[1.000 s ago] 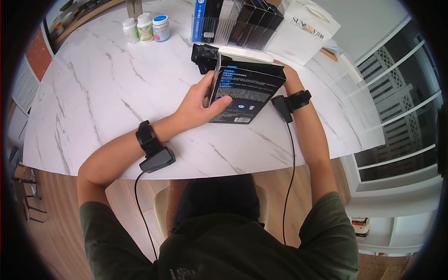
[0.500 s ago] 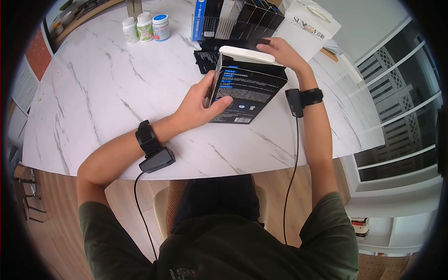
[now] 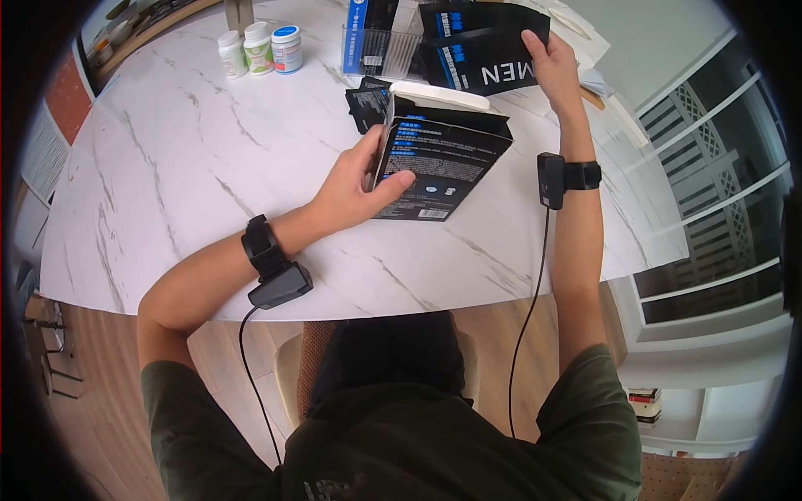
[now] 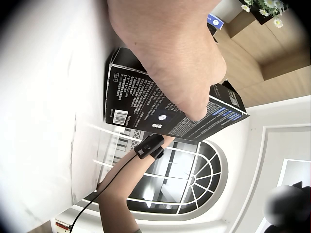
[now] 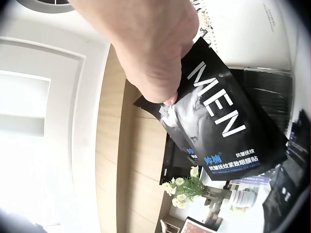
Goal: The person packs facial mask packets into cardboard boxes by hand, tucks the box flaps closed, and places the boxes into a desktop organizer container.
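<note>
A black printed box stands tilted on the table with its top flap raised, showing a white edge. My left hand holds it from the left side, thumb across the printed face. Up at the back right, my right hand pinches black eye-patch packets by one end. At least two overlap there, marked "MEN" in white with blue lettering. More black packets lie on the table behind the box, partly hidden by it. In the left wrist view, the left thumb presses the box's printed side.
Behind the held packets, a clear plastic holder contains a blue box and black boxes. A white paper bag stands at the back right, partly covered. Three supplement bottles stand at the back left of the marbled table.
My right hand has come out from behind the box and moved up and right, lifting black packets into view. My left hand and the box have stayed nearly still.
</note>
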The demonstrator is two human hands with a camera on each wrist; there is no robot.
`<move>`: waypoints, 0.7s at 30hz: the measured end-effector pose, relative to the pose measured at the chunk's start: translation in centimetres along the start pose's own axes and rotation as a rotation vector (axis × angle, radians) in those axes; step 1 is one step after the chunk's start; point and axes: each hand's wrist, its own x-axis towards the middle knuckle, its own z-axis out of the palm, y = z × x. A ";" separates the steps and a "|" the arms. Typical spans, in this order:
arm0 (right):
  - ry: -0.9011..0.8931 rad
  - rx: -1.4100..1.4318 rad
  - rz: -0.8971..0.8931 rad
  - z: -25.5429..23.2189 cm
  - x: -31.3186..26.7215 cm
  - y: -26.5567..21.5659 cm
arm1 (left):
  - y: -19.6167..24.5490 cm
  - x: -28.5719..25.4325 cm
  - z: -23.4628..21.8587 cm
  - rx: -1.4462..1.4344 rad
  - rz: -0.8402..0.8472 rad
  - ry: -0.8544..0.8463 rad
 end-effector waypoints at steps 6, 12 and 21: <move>-0.142 -0.112 -0.038 0.3 -0.5 -0.1 | 0.2 0.1 0.2 -0.021 -0.008 0.000; -0.324 -0.180 -0.016 0.0 -0.6 -0.4 | 0.2 0.1 0.1 -0.012 -0.013 -0.008; -0.339 -0.267 -0.131 0.6 -0.9 -0.1 | 0.4 0.2 0.2 -0.010 -0.016 -0.005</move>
